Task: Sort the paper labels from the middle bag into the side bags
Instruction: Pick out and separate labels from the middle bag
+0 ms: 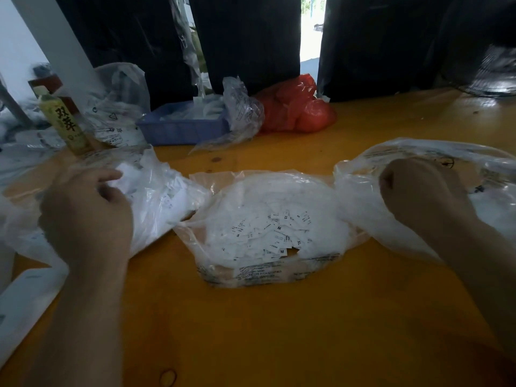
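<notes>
The middle bag (268, 272) is clear plastic and lies open on the orange table, full of small white paper labels (268, 233) printed with sizes such as S, M and XL. The left bag (167, 196) holds a heap of white labels. My left hand (86, 216) lies over its mouth, and the curled fingers pinch white labels at its top. The right bag (363, 196) is clear and crumpled. Over its opening my right hand (418, 191) is curled into a fist, knuckles up, and no label shows in it.
At the back stand a blue plastic basket (181, 129) with white items, a red plastic bag (296, 107), loose clear bags and a yellow-green drink carton (65, 121) at the left. A white sheet (25, 297) lies at the table's left edge. Dark curtains hang behind.
</notes>
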